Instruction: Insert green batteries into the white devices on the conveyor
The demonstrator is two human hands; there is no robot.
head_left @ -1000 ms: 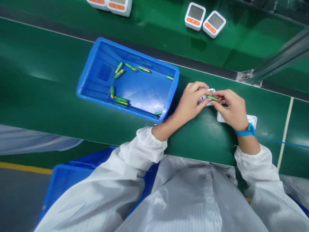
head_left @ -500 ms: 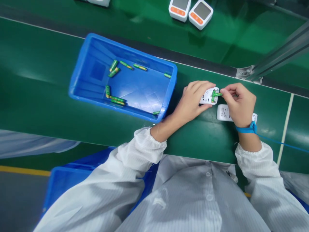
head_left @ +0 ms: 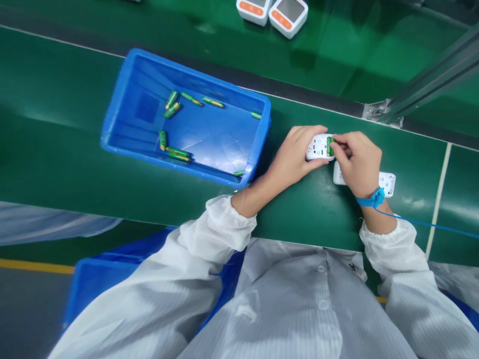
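Observation:
My left hand (head_left: pixel 297 152) grips a small white device (head_left: pixel 318 146) by its sides, its back turned up toward me. Green batteries (head_left: pixel 329 146) lie at the device's right end, in its battery compartment. My right hand (head_left: pixel 358 162), with a blue wrist strap (head_left: pixel 374 198), pinches the battery (head_left: pixel 332 147) nearest its fingertips, against that compartment. Partly covered by my right hand, another white device (head_left: pixel 387 184) lies on the green bench.
Left of my hands stands a blue bin (head_left: pixel 187 164) with several loose green batteries (head_left: pixel 178 153) inside. Beyond the bench's dark edge, white devices with orange panels (head_left: pixel 288 17) rest on a green surface. A metal post (head_left: pixel 422 82) rises at the right. The strap's blue cord (head_left: pixel 430 225) trails right.
My right hand has moved left, bringing its battery from crosswise beyond the device's edge to lengthwise in the compartment. The view has shifted slightly, and more of the second device shows.

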